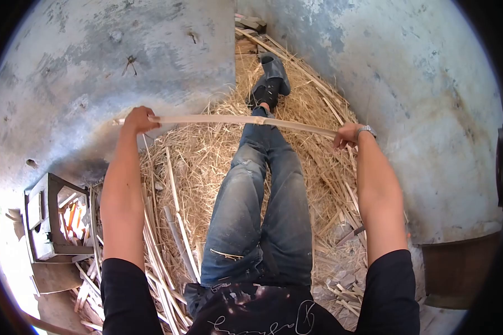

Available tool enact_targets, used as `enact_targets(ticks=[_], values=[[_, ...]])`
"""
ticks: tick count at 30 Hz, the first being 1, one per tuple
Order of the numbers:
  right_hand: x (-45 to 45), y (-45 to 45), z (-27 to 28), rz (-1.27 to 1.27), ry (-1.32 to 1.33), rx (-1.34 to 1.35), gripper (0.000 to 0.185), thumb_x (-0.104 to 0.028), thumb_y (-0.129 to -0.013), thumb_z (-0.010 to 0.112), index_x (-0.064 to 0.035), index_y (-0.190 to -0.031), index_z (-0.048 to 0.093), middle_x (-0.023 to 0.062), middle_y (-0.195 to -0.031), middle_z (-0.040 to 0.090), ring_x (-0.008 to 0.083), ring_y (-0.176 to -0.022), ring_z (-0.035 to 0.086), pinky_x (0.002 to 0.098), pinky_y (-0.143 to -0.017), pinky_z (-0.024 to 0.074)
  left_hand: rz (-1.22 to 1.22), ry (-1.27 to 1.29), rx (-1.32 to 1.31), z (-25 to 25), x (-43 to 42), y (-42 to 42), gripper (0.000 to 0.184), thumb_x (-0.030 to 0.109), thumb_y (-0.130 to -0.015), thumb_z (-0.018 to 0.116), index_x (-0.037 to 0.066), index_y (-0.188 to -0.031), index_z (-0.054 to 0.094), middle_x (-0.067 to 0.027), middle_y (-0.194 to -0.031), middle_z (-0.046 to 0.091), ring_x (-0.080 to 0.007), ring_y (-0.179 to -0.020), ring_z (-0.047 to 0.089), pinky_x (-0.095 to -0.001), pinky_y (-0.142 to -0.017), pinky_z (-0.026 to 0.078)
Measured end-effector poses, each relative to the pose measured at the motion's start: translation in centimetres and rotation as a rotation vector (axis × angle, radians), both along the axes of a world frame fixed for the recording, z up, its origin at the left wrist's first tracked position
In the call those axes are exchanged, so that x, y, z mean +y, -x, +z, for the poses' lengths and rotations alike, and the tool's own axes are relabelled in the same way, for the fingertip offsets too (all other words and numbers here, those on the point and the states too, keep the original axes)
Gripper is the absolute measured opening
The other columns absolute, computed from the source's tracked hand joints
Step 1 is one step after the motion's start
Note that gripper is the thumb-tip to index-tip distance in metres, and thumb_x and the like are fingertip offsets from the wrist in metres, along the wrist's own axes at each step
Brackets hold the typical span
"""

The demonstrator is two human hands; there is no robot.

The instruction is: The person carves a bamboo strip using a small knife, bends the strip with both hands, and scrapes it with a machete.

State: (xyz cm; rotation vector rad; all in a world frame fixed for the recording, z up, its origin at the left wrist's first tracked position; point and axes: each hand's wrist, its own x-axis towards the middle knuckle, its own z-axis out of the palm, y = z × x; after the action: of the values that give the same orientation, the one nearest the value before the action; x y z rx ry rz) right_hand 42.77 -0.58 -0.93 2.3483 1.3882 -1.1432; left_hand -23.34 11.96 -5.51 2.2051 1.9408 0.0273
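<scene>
A long pale bamboo strip (218,119) with a node near its middle stretches across in front of me, over my outstretched legs. My left hand (141,120) is closed around it near its left end, and a short piece sticks out beyond the fist. At the strip's right end, my right hand (347,135) grips it with bent fingers; a metal watch (367,130) is on that wrist. The strip bows slightly upward between the hands. Below it are my jeans (257,190) and dark shoes (273,72).
Shavings (198,162) cover the floor around my legs. Long bamboo strips (156,251) lie along my left side. A box-like frame (50,223) with sticks inside stands at left. Worn grey walls (408,84) rise on both sides. A dark brown panel (458,271) is at right.
</scene>
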Motion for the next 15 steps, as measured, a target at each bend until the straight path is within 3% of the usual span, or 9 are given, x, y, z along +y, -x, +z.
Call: enact_targets(ticks=[3,6,9,10,11,13,14,15], values=[[2.1,-1.0,0.7,-0.134,0.165,0.11,0.02,-0.021,-0.071,0.086,-0.0095,-0.084,0.075,0.004,-0.077,0.074,0.0099,-0.049,0.048,0.026,-0.05,0.0384,0.013,-0.186,0.012,1.8,0.6,-0.1,0.044,0.039,-0.065,0.086,0.011,-0.098,0.079,-0.0149,-0.099,0.076,-0.0332,-0.095,0.072,-0.0394,-0.088,0.057],[3.5,-1.7,1.4,-0.187,0.394,0.158,0.024,-0.023,-0.074,0.086,-0.0086,-0.088,0.073,0.0044,-0.079,0.074,0.0096,-0.052,0.052,0.0268,-0.051,0.0405,0.09,-0.039,-0.065,3.1,0.6,-0.4,0.043,0.031,-0.06,0.085,0.009,-0.096,0.079,-0.0129,-0.093,0.075,-0.0316,-0.09,0.071,-0.0394,-0.081,0.056],[5.1,-4.2,-2.0,-0.129,0.374,0.213,0.025,-0.025,-0.075,0.087,-0.0088,-0.088,0.073,0.0035,-0.081,0.075,0.0105,-0.054,0.056,0.0277,-0.051,0.0432,-0.004,0.104,0.006,0.9,1.7,0.6,0.04,0.03,-0.06,0.085,0.009,-0.093,0.08,-0.0112,-0.092,0.075,-0.0301,-0.089,0.071,-0.0392,-0.08,0.055],[5.5,-4.3,-2.9,-0.079,0.331,0.245,0.025,-0.025,-0.073,0.087,-0.0072,-0.087,0.076,0.006,-0.085,0.075,0.0131,-0.065,0.064,0.0311,-0.059,0.0503,-0.007,0.113,0.01,-0.2,2.0,0.7,0.04,0.03,-0.06,0.085,0.009,-0.093,0.08,-0.0112,-0.092,0.075,-0.0301,-0.089,0.071,-0.0392,-0.08,0.055],[5.5,-4.4,-3.7,-0.081,0.338,0.249,0.025,-0.025,-0.073,0.087,-0.0072,-0.087,0.076,0.006,-0.085,0.075,0.0131,-0.065,0.064,0.0311,-0.059,0.0503,0.033,0.229,-0.032,-1.5,2.3,0.6,0.04,0.028,-0.057,0.085,0.008,-0.091,0.08,-0.0118,-0.087,0.075,-0.0283,-0.083,0.069,-0.0381,-0.076,0.053],[5.0,-3.0,-4.0,0.149,-0.202,-0.067,0.03,-0.031,-0.07,0.087,-0.0075,-0.088,0.08,0.0097,-0.089,0.075,0.0202,-0.081,0.069,0.0366,-0.073,0.0539,0.075,0.348,-0.073,-4.2,2.5,0.4,0.04,0.026,-0.054,0.086,0.007,-0.089,0.08,-0.0125,-0.082,0.074,-0.0265,-0.077,0.067,-0.037,-0.072,0.051],[5.3,-3.5,-5.4,0.201,-0.327,-0.176,0.038,-0.037,-0.069,0.085,-0.0084,-0.093,0.081,0.0132,-0.093,0.076,0.0261,-0.091,0.07,0.0403,-0.082,0.0536,0.055,0.341,-0.147,-5.9,2.2,0.2,0.038,0.025,-0.055,0.086,0.006,-0.087,0.08,-0.0118,-0.079,0.073,-0.0249,-0.075,0.066,-0.0369,-0.07,0.05],[5.2,-3.3,-5.7,0.202,-0.323,-0.175,0.038,-0.037,-0.069,0.085,-0.0084,-0.093,0.081,0.0132,-0.093,0.076,0.0261,-0.091,0.07,0.0403,-0.082,0.0536,0.036,0.333,-0.222,-7.3,1.9,0.0,0.036,0.025,-0.055,0.086,0.005,-0.085,0.08,-0.011,-0.077,0.072,-0.0233,-0.072,0.064,-0.0368,-0.067,0.048]])
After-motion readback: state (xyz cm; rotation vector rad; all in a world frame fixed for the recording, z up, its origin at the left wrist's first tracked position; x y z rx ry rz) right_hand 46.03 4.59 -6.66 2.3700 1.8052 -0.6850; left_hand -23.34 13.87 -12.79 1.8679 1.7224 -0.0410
